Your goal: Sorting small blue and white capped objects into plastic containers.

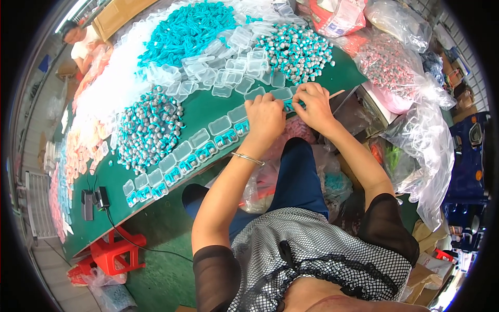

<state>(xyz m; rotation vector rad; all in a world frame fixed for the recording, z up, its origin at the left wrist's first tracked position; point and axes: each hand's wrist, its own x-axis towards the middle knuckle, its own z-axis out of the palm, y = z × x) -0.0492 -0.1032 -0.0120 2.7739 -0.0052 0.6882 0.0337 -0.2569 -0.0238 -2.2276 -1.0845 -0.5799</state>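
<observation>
A row of small clear plastic cases (205, 151) with lids folded back runs along the near table edge. Teal and grey pieces fill their lower halves. At the row's right end, my left hand (266, 115) is closed, fingertips curled down by a case lid; what it grips is hidden. Just to its right, my right hand (313, 106) is closed too, its fingers bent over teal pieces (289, 105) in a case. A thin pale stick (337, 94) pokes out from the right hand's far side.
Piles of silver-and-teal pieces (148, 127) and teal cords (189, 31) lie on the green table (200, 112), with loose empty cases (223, 78) between. Bulging plastic bags (390, 67) stand at right. A red stool (117, 252) is below left. Another person (83, 47) sits at far left.
</observation>
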